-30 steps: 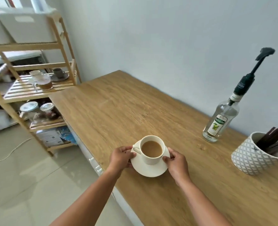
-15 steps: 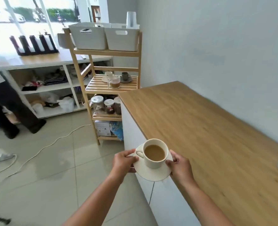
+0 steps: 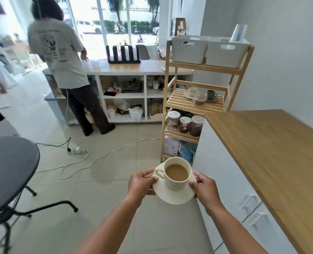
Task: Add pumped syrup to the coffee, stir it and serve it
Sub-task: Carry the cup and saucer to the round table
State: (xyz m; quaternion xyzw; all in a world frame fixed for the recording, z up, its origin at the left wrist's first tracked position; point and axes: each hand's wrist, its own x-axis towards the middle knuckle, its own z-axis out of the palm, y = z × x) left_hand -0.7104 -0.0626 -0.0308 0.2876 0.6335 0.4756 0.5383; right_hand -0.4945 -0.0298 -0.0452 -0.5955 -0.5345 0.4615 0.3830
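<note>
**Cup and saucer carried clear of the surface**

We hold the saucer (image 3: pixel 172 194) level in the air between both hands, over the floor, with the wooden surface (image 3: pixel 273 154) off to our right. The left hand (image 3: pixel 142 183) pinches the saucer's left rim; the right hand (image 3: pixel 205 189) pinches its right rim, equally near. The cup (image 3: pixel 175 174) stands upright on the saucer, handle toward the left hand, holding pale brown milky coffee close to the brim. Serving, we judge, calls for keeping it flat.

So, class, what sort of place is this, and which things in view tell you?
Probably a small café or its prep area: a black rack of stacked cups on the back counter, jars on the wooden shelf, and milky coffee carried on a saucer.
</note>
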